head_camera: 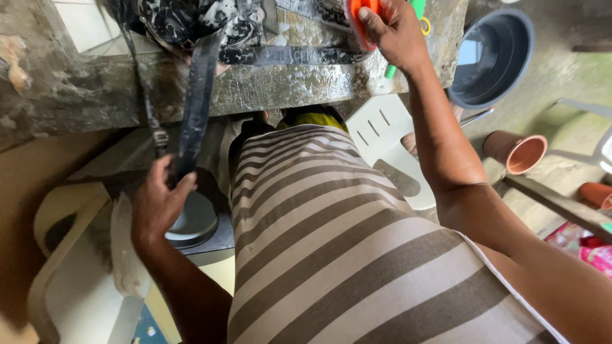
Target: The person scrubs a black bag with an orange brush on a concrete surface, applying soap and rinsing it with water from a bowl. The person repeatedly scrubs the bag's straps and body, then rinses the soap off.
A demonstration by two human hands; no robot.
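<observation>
Looking straight down over my striped dress now. Far right edge, low down, there's a crumpled pink and red package on the ground beside a dark plank; its print is too small for me to make out. Above it lies a terracotta-coloured pot on its side, open mouth towards me, and a second one peeks in just at the frame edge.

My left hand is down low, fingers curled and pressed together around a wide dark strap. That strap hangs off the wet stone slab, running up to a soapy black bag lying on top of it. A thinner strap with a metal buckle dangles just left of my grip. Beneath the hand sits a round grey basin, and a white plastic chair is at lower left.

My right hand is up on the slab, fingers clamped tight on an orange scrubbing brush, thumb across its top, pressing it to the foamy surface just right of the bag. Something green with a yellow ring sits behind my knuckles. A big dark tub holding water stands right of the slab, and a white slotted chair seat lies under my forearm.
</observation>
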